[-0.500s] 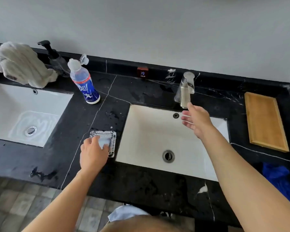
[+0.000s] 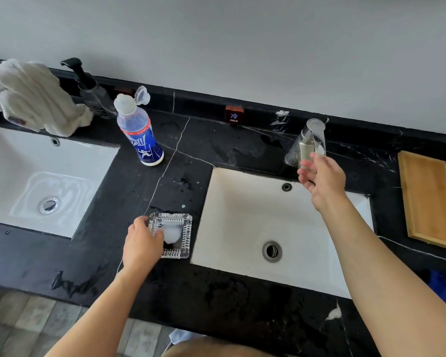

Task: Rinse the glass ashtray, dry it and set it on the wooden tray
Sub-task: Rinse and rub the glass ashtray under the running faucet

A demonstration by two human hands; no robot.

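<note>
Head view, left grip: the left hand is closed over the near-left rim of the glass ashtray, thumb side hidden; it grasps the ashtray where it sits on the counter.
Head view, ashtray: just left of the right sink, with white foam in its bowl right beside the fingers.
Head view, right grip: the right hand is loosely curled at the spout of the faucet, fingers touching it; no water shows.
Head view, tray: the wooden tray lies well right of the right grip, bare.
Risk, slip: soapy glass held by one rim would likely slide out of the left grip on the lift over the sink edge, and could chip on the basin.
Risk, counter: wet patches around the left grip could let the ashtray skate instead of lifting.
Risk, water: too strong a flow may splash foam toward the tray.
</note>
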